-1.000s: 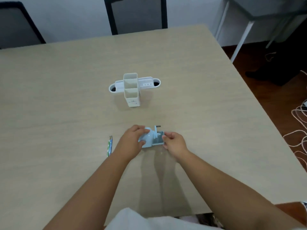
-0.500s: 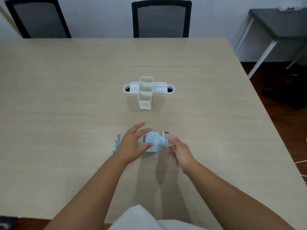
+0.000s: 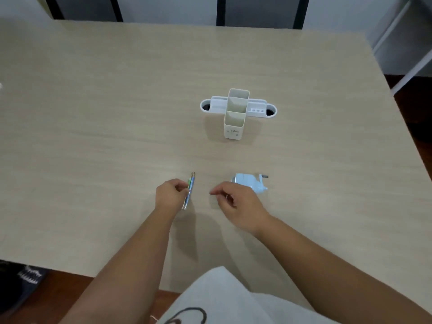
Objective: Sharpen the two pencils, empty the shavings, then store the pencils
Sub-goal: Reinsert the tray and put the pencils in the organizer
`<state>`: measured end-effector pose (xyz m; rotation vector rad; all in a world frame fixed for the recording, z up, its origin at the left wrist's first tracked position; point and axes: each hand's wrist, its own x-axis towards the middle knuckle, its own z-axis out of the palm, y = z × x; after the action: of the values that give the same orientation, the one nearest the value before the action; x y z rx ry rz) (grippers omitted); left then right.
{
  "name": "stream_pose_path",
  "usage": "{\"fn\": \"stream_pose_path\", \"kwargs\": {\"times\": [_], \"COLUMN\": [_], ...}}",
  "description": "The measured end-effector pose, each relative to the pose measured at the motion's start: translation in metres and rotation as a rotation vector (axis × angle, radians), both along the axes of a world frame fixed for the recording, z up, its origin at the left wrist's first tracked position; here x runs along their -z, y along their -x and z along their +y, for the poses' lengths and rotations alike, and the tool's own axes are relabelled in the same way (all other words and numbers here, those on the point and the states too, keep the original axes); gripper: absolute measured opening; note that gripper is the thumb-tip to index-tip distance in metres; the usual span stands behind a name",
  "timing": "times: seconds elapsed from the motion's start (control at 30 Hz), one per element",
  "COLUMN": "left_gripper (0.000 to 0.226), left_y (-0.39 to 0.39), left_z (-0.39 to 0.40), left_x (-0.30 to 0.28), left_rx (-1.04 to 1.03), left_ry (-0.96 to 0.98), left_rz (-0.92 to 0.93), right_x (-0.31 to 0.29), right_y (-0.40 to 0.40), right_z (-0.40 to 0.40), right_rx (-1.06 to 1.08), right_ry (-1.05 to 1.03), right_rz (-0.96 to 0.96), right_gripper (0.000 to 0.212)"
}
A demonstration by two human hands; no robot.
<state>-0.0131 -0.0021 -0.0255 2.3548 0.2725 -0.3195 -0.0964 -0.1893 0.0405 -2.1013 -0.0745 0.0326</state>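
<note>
Two thin pencils (image 3: 189, 190) lie side by side on the wooden table (image 3: 93, 136), tips pointing away from me. My left hand (image 3: 171, 195) is at their left side, fingertips pinched on their middle. A light blue crank sharpener (image 3: 251, 182) stands to the right, its handle pointing right. My right hand (image 3: 236, 204) hovers just left of and in front of the sharpener, fingers loosely curled and holding nothing. A white pencil holder (image 3: 236, 113) with several compartments stands farther back, in the middle of the table.
Black chair backs (image 3: 257, 10) stand behind the table's far edge. A white-legged side table (image 3: 402, 54) is at the far right. The table's near edge runs just in front of my body.
Both hands have let go of the sharpener. My left hand moved left onto the pencils, and my right hand drew back to the left of the sharpener. The camera view has shifted.
</note>
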Motion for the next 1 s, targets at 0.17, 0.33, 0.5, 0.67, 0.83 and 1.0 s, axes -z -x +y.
{"fn": "stream_pose_path", "kwargs": {"times": [0.17, 0.33, 0.5, 0.67, 0.83, 1.0], "left_gripper": [0.017, 0.029, 0.032, 0.028, 0.022, 0.007], "left_y": [-0.007, -0.018, -0.03, -0.057, -0.107, -0.152], "left_z": [0.011, 0.024, 0.035, 0.023, -0.028, -0.083], "left_x": [-0.002, 0.001, 0.004, -0.018, -0.056, -0.081], "left_rx": [0.097, 0.167, 0.266, 0.132, 0.194, 0.252], "left_ry": [-0.039, -0.097, -0.144, 0.038, 0.25, 0.307], "left_rz": [0.03, 0.048, 0.028, 0.024, -0.134, -0.258], "right_x": [0.021, 0.056, 0.068, 0.044, -0.008, -0.028], "right_y": [-0.053, -0.099, -0.116, -0.135, -0.166, -0.189], "right_z": [0.053, 0.083, 0.096, 0.073, 0.012, -0.03], "right_rx": [-0.013, 0.111, 0.258, 0.483, 0.729, 0.778], "right_ry": [0.26, 0.379, 0.36, 0.029, -0.162, -0.078], "right_rz": [0.237, 0.491, 0.492, 0.449, 0.168, 0.023], "right_gripper": [0.022, 0.026, 0.025, 0.025, 0.011, 0.01]}}
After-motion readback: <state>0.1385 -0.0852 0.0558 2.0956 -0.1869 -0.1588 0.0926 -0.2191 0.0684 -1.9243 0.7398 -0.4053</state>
